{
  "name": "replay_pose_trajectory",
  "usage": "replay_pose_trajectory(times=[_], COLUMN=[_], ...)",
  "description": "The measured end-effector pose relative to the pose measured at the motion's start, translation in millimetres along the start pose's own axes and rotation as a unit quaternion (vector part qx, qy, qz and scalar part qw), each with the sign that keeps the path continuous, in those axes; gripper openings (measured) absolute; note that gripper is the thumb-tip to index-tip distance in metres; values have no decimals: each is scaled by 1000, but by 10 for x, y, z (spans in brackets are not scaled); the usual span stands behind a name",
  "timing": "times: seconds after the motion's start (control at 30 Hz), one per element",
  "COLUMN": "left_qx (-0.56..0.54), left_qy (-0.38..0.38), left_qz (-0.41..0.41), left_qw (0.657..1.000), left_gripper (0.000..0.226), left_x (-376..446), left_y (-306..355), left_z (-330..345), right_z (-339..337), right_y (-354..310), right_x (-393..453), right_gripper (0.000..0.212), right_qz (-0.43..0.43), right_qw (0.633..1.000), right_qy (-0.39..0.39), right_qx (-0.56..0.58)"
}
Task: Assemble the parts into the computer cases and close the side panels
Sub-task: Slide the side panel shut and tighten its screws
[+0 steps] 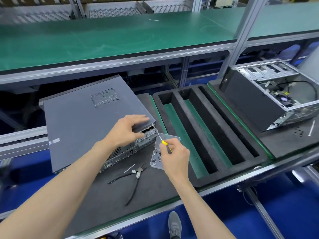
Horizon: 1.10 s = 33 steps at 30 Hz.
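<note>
A dark grey computer case (81, 121) lies on its side on the black mat, its side panel on top and its rear ports facing me. My left hand (128, 131) grips the panel's near right corner, fingers over the top, thumb under the edge. My right hand (174, 156) pinches a small yellow-handled screwdriver (159, 136), whose tip touches the case's rear top corner. A clear plastic box of screws (156, 159) lies open just below it. A second case (269, 99), open with cables showing, stands tilted at the right.
Black-handled pliers (133, 176) and a white cable tie (129, 168) lie on the mat in front of the case. A black foam tray (203, 128) with long slots sits in the middle. Loose screws (298, 132) and a white stick lie near the open case. A green shelf (120, 37) runs above.
</note>
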<state>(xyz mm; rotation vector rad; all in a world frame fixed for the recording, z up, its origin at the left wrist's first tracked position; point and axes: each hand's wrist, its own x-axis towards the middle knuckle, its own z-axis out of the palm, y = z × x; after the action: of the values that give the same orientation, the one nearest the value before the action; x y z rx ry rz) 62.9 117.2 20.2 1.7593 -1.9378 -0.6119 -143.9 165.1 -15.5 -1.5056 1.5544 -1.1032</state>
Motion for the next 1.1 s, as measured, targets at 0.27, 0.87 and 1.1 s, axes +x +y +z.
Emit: replay_pose_trajectory(times=[0.27,0.87,1.1], left_qx=[111,84,78], left_qy=[27,100,104], left_qz=[-6,-19,-20], left_qw=[993,991,991], left_gripper=[39,33,34], left_x=[161,149,145], left_y=[-93,-85,-100], left_z=[255,346,356], right_z=[79,19,5], right_y=[75,83,96], right_x=[52,53,48], right_gripper=[13,14,9], right_qz=[-13,-161,-179], right_qw=[997,972,966], right_qy=[-14,25,21], right_qx=[-68,-170,-186])
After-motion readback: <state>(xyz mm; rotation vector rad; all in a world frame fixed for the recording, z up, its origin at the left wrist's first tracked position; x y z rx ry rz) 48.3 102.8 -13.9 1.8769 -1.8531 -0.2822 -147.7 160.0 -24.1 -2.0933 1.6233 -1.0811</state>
